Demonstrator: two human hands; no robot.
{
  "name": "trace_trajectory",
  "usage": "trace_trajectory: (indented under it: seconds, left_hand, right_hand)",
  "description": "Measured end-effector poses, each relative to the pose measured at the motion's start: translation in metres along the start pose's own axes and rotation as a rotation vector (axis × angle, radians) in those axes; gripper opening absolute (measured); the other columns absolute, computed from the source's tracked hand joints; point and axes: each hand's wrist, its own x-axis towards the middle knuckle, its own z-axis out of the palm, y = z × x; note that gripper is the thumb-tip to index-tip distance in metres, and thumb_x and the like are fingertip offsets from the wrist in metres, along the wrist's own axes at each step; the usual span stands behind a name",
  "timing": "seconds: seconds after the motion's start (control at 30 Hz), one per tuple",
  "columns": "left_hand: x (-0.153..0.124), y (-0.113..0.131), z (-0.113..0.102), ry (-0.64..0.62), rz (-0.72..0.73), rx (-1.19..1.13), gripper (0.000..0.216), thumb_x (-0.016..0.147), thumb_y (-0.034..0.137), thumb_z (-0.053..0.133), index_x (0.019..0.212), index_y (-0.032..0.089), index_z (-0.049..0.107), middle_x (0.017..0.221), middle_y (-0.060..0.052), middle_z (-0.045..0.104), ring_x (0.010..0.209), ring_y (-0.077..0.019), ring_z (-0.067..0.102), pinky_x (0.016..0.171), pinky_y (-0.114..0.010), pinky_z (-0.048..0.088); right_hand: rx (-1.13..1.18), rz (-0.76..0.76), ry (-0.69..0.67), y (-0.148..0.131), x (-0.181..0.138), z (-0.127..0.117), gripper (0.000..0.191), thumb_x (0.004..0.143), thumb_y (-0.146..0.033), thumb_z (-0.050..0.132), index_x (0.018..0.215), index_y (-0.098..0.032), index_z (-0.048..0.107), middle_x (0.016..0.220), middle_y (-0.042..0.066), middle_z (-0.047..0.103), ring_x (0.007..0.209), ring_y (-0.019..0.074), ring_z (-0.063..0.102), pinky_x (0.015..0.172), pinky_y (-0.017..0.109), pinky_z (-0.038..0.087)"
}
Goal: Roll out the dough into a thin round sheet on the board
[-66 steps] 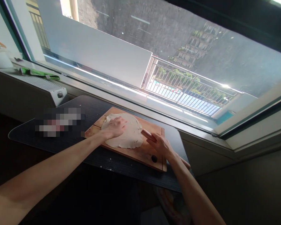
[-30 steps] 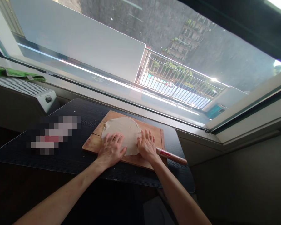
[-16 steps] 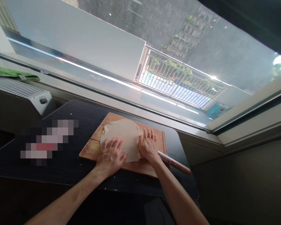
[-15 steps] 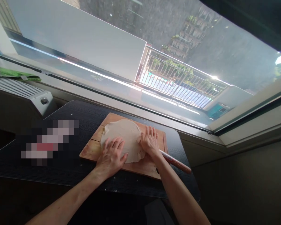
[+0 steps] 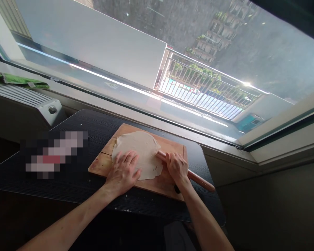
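Note:
A flattened sheet of dough [image 5: 146,153] with an uneven edge lies on the wooden cutting board [image 5: 99,164]. My left hand [image 5: 124,172] rests on the dough's near left part, palm down with fingers stretched out. On the right, my right hand [image 5: 177,167] is wrapped round a wooden rolling pin [image 5: 202,182]. One end of the pin touches or hovers over the dough's right edge. Its other end sticks out past the board over the dark table. Part of the pin is hidden under my right hand.
The board stands on a dark table [image 5: 75,188] with small white specks. A blurred-out item [image 5: 65,148] lies on its left. Behind runs a window with a sill, and a railing [image 5: 199,87] shows outside. At far left, a green cloth [image 5: 23,81] lies on a radiator [image 5: 28,99].
My right hand has come off the dough's right edge, moved slightly right and closed on the rolling pin. My left hand stays on the dough. The view has shifted a little.

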Motion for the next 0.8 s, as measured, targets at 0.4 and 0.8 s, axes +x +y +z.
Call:
trace_trajectory:
  seconds: [0.4, 0.8]
  left_hand:
    - [0.000, -0.002, 0.004, 0.046, 0.033, 0.024, 0.044, 0.094, 0.036, 0.049, 0.130, 0.013, 0.058, 0.135, -0.017, 0.061, 0.130, -0.0320, 0.051, 0.113, -0.055, 0.031]
    - [0.001, 0.000, 0.000, 0.059, 0.039, 0.024, 0.043, 0.094, 0.033, 0.049, 0.129, 0.011, 0.059, 0.133, -0.017, 0.062, 0.128, -0.0319, 0.052, 0.112, -0.055, 0.033]
  right_hand:
    - [0.137, -0.053, 0.175, -0.070, 0.021, -0.002, 0.030, 0.101, -0.027, 0.038, 0.118, -0.019, 0.062, 0.124, 0.012, 0.063, 0.118, 0.0252, 0.053, 0.101, 0.039, 0.036]
    - [0.243, 0.074, -0.102, -0.066, 0.067, 0.003, 0.048, 0.098, -0.035, 0.035, 0.141, -0.020, 0.048, 0.147, 0.015, 0.047, 0.140, 0.0308, 0.037, 0.111, 0.050, 0.031]
